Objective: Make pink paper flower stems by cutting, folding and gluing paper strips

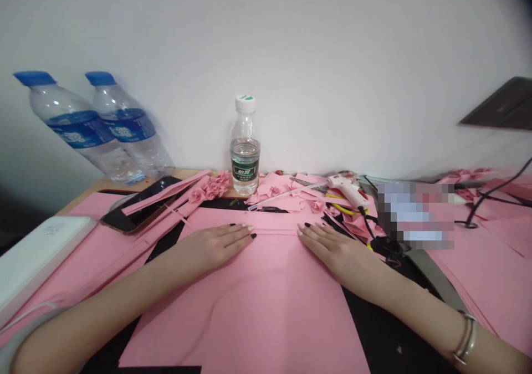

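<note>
A large pink sheet of paper (266, 302) lies in front of me, with what looks like another sheet beneath it. My left hand (220, 245) rests flat on its upper left part, fingers stretched toward the middle. Opposite, my right hand (332, 246) presses flat near the upper right part, fingers also straight. Between the fingertips runs a narrow crease or folded strip (276, 231) across the paper. Neither hand grips anything. Whether the fingers cover more of the strip is hidden.
Behind the paper stand a small water bottle (245, 166), a glue gun (348, 191) and paper roses (210, 190). A phone (124, 208), a white box-like device (50, 252) and two large bottles (78, 130) (127, 124) are left. More pink paper (490, 274) lies right.
</note>
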{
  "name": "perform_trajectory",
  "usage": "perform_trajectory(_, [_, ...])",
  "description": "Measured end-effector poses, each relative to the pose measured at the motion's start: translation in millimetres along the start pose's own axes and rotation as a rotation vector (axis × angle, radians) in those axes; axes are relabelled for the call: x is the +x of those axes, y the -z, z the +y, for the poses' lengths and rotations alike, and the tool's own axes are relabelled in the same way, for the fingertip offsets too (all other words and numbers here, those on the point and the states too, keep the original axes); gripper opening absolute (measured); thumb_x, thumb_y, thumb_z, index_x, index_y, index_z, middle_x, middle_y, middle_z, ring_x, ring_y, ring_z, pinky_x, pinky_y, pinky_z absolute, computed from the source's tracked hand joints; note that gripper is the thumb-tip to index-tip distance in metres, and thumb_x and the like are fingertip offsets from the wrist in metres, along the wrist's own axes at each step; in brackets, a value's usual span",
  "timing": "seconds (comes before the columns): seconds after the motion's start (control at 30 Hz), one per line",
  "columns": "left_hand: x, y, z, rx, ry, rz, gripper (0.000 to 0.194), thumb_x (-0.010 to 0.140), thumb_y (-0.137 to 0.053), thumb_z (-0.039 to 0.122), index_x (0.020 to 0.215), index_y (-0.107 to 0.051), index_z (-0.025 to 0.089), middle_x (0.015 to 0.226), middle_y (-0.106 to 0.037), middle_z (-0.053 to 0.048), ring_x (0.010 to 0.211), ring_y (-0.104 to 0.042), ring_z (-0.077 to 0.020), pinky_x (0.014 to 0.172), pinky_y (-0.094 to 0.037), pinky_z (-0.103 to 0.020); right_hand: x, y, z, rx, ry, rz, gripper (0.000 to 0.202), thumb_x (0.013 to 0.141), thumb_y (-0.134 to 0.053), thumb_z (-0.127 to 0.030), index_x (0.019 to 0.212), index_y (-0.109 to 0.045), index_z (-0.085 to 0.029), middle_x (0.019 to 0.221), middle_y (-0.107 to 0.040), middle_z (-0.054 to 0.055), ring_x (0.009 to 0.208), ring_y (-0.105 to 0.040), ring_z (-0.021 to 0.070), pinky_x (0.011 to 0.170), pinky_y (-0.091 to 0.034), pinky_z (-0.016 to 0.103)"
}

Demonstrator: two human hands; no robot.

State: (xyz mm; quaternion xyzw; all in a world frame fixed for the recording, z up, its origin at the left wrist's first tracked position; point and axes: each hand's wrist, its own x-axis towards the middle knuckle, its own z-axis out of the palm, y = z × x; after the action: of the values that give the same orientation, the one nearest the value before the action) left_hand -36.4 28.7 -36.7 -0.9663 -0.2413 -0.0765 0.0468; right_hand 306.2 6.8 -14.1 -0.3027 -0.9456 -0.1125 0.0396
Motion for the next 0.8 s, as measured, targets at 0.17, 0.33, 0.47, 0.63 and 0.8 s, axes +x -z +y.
perform_trajectory(0.17, [-1, 8.7, 2, 0.045, 0.026, -0.069, 0.052, 0.091, -0.036, -0.002, 0.137, -0.053, 0.015, 0.142, -0.057, -0.010, 0.129, -0.055, -0.0183, 0.111, -0.040, -0.032, 9, -6, -9, -0.009, -0.064, 0.152, 0.030, 0.094, -0.047, -0.005, 0.114, -0.069, -0.005, 0.119, -0.072, 0.018, 0.109, -0.067, 0.0296, 0.093, -0.056, 0.045])
perform_trajectory(0.33, [19, 21.3, 22, -0.004, 0.144, 0.091, 0.028, 0.091, -0.049, 0.017, 0.107, -0.071, 0.013, 0.111, -0.075, -0.012, 0.105, -0.068, -0.0251, 0.116, -0.030, -0.052, 28, -3, -12, 0.083, -0.183, 0.131, 0.020, 0.093, -0.055, -0.011, 0.080, -0.071, -0.013, 0.092, -0.072, 0.013, 0.084, -0.065, 0.0262, 0.075, -0.053, 0.040])
perform_trajectory(0.47, [37, 26.7, 32, 0.007, 0.246, 0.112, 0.026, 0.092, -0.051, 0.019, 0.077, -0.072, 0.016, 0.082, -0.076, -0.006, 0.077, -0.069, -0.0203, 0.116, -0.023, -0.061, 41, -2, -10, 0.386, -0.377, 0.069, 0.020, 0.090, -0.055, -0.007, 0.073, -0.064, -0.013, 0.086, -0.064, 0.011, 0.073, -0.059, 0.0200, 0.069, -0.048, 0.033])
perform_trajectory(0.63, [52, 27.0, 25, -0.033, 0.361, -0.014, 0.029, 0.086, -0.049, 0.000, 0.075, -0.071, 0.016, 0.079, -0.073, -0.005, 0.079, -0.067, -0.0211, 0.100, -0.045, -0.050, 52, -3, 6, 0.566, -0.484, 0.060, 0.020, 0.075, -0.060, 0.003, 0.072, -0.059, -0.017, 0.069, -0.060, 0.000, 0.062, -0.056, 0.0133, 0.057, -0.042, 0.022])
perform_trajectory(0.8, [55, 20.1, 14, -0.416, 0.528, 0.089, 0.025, 0.089, -0.048, 0.007, 0.092, -0.071, 0.017, 0.093, -0.072, -0.006, 0.084, -0.067, -0.0186, 0.076, -0.054, -0.029, 58, 0, 16, 0.680, -0.451, 0.029, 0.021, 0.072, -0.056, 0.004, 0.072, -0.061, -0.017, 0.063, -0.061, -0.004, 0.056, -0.058, 0.0103, 0.050, -0.041, 0.018])
